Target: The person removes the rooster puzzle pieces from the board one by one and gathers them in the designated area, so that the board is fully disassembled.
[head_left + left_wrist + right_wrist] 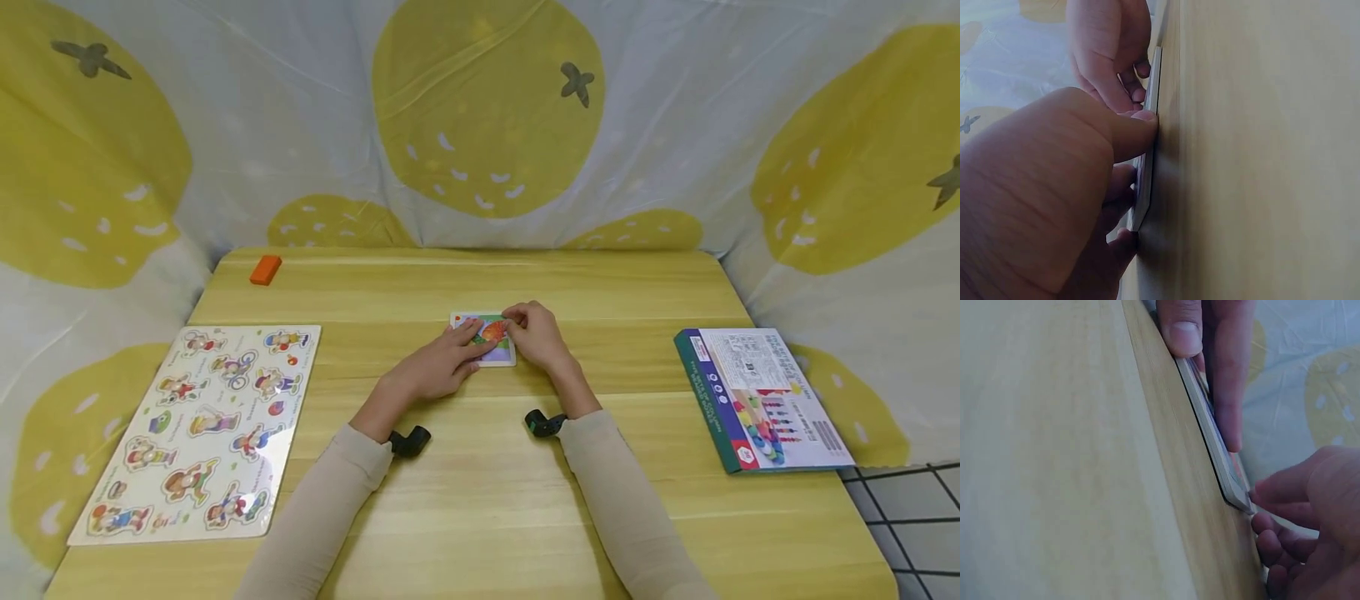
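Note:
A small, thick picture board [497, 357] with a white border and a purple, green and orange picture lies on the table between both hands. Across its left side stretches my left hand [442, 362], fingers laid over the picture. Its thumb [1184, 339] sits at the near edge in the right wrist view. At the board's right side, my right hand [536, 333] has thumb and index finger pinched together on the edge near a corner, the other fingers curled. In the left wrist view, the board [1149, 156] appears edge-on, and the left hand covers part of it.
A large peg puzzle board [195, 433] with cartoon figures lies at the left. An orange block [266, 270] sits at the back left. A flat printed box [761, 400] rests at the table's right edge. Behind the table [480, 500] hangs a lemon-patterned cloth [300, 100].

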`<control>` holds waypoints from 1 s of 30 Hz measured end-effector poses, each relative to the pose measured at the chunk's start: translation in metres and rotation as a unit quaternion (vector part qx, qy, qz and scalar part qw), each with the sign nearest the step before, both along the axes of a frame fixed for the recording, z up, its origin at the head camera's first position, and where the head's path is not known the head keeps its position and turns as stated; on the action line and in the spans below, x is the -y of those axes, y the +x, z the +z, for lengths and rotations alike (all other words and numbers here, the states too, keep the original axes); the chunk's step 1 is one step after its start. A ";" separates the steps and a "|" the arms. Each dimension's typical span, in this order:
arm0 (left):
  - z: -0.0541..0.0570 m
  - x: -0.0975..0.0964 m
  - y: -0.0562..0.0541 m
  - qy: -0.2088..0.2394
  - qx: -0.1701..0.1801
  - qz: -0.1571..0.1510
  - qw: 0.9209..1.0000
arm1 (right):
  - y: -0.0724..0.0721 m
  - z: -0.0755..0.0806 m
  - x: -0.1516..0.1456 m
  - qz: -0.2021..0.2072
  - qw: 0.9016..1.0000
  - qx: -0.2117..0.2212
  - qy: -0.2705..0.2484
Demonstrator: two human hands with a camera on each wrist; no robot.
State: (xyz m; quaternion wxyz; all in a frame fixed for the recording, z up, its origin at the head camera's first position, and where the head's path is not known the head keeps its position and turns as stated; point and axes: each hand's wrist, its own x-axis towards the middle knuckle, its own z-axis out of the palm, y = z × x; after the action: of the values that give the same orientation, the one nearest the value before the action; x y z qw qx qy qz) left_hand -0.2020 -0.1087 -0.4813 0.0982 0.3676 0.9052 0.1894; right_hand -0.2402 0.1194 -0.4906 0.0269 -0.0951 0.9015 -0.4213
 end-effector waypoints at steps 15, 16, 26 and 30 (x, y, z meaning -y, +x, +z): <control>0.003 -0.002 0.001 0.000 -0.006 0.018 1.000 | -0.008 0.001 0.002 -0.025 0.998 0.035 -0.037; 0.003 -0.002 0.001 0.000 -0.004 0.019 1.000 | -0.008 0.001 0.002 -0.024 0.998 0.038 -0.042; 0.002 -0.003 0.001 -0.007 0.009 0.021 1.000 | -0.007 -0.001 -0.001 -0.004 0.996 0.043 -0.081; 0.001 -0.004 0.000 -0.010 0.005 0.021 1.000 | -0.005 -0.002 0.001 -0.001 0.997 0.027 -0.076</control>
State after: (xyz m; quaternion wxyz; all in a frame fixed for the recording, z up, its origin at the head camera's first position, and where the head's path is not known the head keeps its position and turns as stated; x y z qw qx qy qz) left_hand -0.2016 -0.1046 -0.4804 0.1026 0.3469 0.9138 0.1847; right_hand -0.2449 0.1188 -0.4928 0.0435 -0.0849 0.8659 -0.4910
